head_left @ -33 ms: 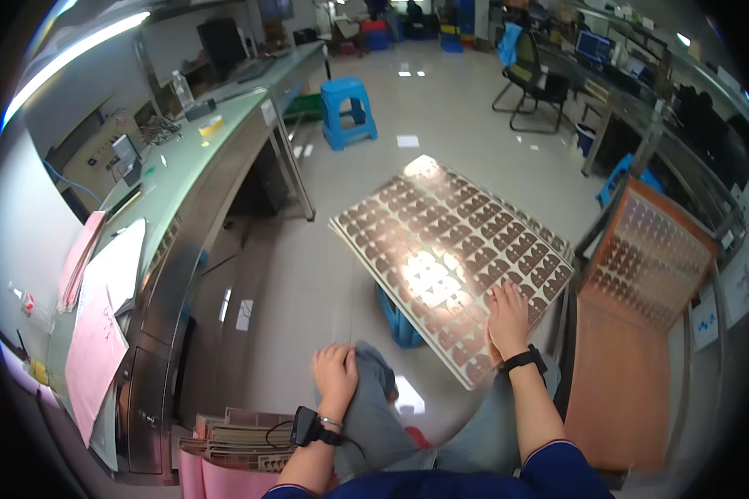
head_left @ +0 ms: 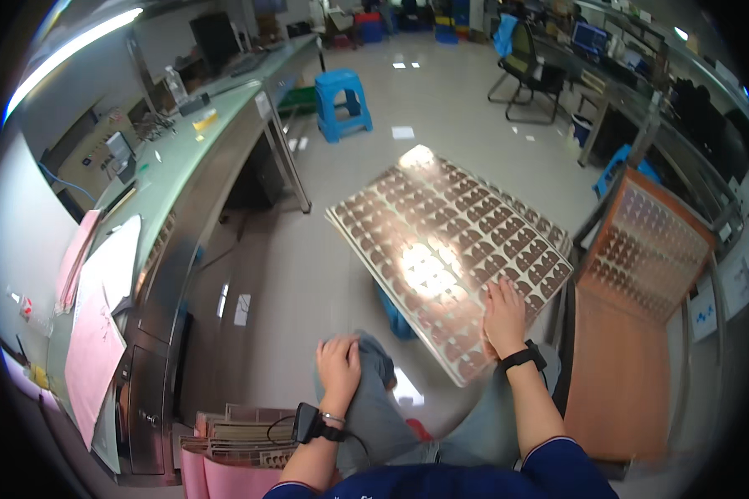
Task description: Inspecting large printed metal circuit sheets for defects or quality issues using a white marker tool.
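A stack of thin flat panels (head_left: pixel 441 212), printed with rows of brown rounded shapes, lies in front of me. A blue stool (head_left: pixel 398 314) shows beneath it. On the stack's near right edge rests my right hand (head_left: pixel 504 320), fingers stretched out flat on the top panel. My left hand (head_left: pixel 339 366) lies on my left knee with its fingers loosely extended, holding nothing. Glare hides part of the panel's pattern. To the right, an orange-brown sheet (head_left: pixel 620 374) lies flat, and a similarly patterned panel (head_left: pixel 649 241) leans up behind it.
At lower left stands a pink-sided holder (head_left: pixel 225 474) with several upright panels. Along the left runs a green-topped workbench (head_left: pixel 179 158) with pink papers (head_left: pixel 96 366). Ahead are another blue stool (head_left: pixel 343 104) and an office chair (head_left: pixel 528 71).
The view has shifted slightly, so the stack and benches sit a little higher in the picture. Both hands keep their places on the knee and the stack.
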`<action>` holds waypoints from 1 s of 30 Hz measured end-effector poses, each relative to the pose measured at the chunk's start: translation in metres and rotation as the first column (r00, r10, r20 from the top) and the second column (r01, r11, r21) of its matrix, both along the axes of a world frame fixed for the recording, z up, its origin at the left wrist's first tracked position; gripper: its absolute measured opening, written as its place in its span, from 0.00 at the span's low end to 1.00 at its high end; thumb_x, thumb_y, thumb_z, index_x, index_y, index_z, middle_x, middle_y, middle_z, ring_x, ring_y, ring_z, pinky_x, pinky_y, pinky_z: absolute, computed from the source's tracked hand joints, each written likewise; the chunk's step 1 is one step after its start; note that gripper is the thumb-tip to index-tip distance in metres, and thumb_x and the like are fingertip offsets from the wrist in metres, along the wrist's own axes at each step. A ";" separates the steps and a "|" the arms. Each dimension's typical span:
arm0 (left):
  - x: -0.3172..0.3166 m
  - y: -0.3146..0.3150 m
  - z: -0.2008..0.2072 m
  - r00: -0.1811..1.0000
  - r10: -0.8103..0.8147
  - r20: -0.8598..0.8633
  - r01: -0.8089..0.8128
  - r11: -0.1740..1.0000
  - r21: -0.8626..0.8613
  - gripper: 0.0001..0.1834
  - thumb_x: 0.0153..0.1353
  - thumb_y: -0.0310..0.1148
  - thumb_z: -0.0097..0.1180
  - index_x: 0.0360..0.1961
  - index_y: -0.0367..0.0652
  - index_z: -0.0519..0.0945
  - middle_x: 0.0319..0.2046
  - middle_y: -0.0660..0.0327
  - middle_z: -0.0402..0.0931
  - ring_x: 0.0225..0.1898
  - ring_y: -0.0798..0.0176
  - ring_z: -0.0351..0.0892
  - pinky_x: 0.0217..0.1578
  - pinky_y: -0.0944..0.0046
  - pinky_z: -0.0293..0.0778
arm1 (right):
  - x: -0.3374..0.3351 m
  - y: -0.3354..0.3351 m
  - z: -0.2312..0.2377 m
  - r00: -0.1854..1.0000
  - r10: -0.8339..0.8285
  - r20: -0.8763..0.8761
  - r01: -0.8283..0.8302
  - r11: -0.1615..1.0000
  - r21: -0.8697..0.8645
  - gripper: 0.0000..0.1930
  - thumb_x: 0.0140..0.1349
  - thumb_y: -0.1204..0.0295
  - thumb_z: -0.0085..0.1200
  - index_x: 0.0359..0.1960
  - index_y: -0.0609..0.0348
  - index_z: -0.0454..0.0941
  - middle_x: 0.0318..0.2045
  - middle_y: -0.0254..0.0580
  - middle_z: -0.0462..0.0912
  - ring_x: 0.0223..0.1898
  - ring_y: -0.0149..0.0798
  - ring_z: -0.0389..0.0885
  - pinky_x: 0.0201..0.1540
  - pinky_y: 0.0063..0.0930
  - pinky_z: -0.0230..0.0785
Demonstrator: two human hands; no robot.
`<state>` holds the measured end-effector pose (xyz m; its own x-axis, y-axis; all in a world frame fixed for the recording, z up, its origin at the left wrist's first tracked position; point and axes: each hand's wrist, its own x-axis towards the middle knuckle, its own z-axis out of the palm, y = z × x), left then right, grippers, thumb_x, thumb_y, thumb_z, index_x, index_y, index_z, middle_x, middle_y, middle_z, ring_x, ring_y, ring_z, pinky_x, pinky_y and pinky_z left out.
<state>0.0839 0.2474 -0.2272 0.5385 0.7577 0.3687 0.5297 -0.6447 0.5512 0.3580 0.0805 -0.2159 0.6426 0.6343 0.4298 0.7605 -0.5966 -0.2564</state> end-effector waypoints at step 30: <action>-0.027 0.019 -0.009 0.842 0.258 0.474 0.469 0.082 -0.879 0.13 0.61 0.26 0.50 0.48 0.40 0.68 0.38 0.59 0.77 0.39 0.69 0.77 0.41 0.69 0.73 | 0.013 -0.116 0.077 0.350 0.097 -0.932 0.364 0.902 0.231 0.18 0.66 0.69 0.42 0.55 0.63 0.67 0.34 0.35 0.79 0.31 0.24 0.77 0.34 0.17 0.70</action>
